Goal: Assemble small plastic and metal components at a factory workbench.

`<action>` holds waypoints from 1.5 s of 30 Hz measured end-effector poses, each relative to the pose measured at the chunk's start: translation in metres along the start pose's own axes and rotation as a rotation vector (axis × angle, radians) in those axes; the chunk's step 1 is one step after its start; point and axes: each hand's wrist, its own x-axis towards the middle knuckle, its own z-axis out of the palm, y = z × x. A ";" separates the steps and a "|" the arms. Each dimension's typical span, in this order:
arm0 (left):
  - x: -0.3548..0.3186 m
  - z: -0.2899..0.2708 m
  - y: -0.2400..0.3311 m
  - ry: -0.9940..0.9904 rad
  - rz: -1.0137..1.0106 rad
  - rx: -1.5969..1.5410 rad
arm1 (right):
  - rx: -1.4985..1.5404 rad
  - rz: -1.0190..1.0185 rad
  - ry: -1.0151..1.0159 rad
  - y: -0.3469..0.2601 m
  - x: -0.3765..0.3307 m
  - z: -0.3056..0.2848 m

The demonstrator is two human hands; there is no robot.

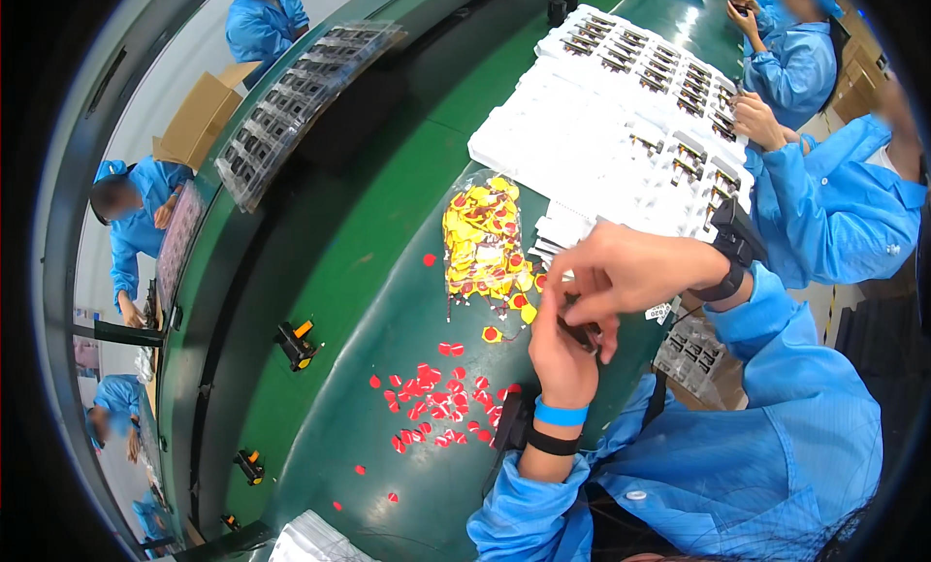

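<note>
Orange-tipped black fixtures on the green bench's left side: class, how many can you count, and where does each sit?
3: one left of the red scraps, one lower down the edge, one near the bottom, small and partly cut off. Others may be hidden.

My one view comes from my head, a wide fisheye looking steeply down and close onto my grip, my left hand (561, 353) meeting my right hand (635, 271). Beyond the grip the curved green worktop (388, 300) bends away toward the picture's rim.
</note>
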 end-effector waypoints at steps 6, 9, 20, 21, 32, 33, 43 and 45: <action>0.006 -0.013 0.000 -0.063 -0.058 -0.005 | -0.638 -0.017 0.433 0.068 0.022 -0.003; 0.007 -0.015 0.001 -0.074 -0.033 -0.009 | -0.755 0.039 0.286 0.076 0.029 0.003; 0.008 -0.014 -0.001 -0.011 -0.003 0.084 | -0.794 0.024 0.511 0.056 0.030 -0.006; 0.008 -0.014 -0.002 -0.009 -0.002 0.079 | -0.796 0.023 0.506 0.054 0.027 -0.002; 0.011 -0.022 -0.008 -0.021 -0.015 0.062 | -0.917 0.138 0.354 0.066 0.034 -0.002; 0.010 -0.019 -0.007 -0.020 -0.009 0.058 | -0.921 0.133 0.350 0.056 0.028 -0.004; 0.007 -0.014 -0.009 0.075 0.023 0.057 | -0.540 -0.050 0.395 0.051 0.012 0.018; 0.008 -0.015 -0.009 0.075 0.021 0.055 | -0.669 -0.048 0.384 0.061 0.016 0.016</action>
